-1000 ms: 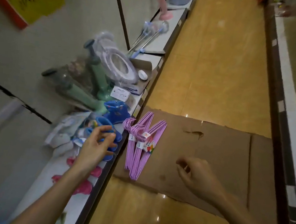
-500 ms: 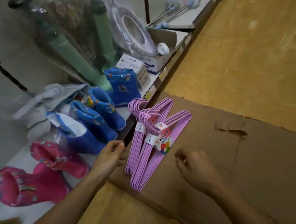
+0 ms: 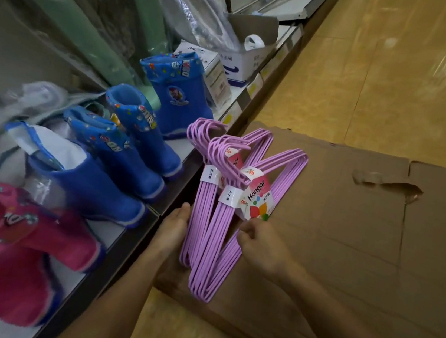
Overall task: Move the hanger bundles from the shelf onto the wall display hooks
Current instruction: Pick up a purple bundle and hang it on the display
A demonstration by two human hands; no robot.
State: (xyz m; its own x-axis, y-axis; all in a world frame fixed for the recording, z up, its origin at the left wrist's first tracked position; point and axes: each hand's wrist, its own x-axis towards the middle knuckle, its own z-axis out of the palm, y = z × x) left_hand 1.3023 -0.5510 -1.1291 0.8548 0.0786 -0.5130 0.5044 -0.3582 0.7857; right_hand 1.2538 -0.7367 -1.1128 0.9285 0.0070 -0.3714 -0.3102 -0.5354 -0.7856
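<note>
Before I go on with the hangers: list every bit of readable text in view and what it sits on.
"Hanger": round paper tag on the purple hanger bundles.
"大方": white band round the left bundle; the last character is unclear.
"大方": white band round the middle bundle, last character likewise unclear.
"LONG": white carton behind the blue boots; the rest is blurred.
Boot lettering, open box print: unreadable.

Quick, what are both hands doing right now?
Left hand: open, flat against the purple hangers.
Right hand: fingers curled, pinching the purple hangers.
</note>
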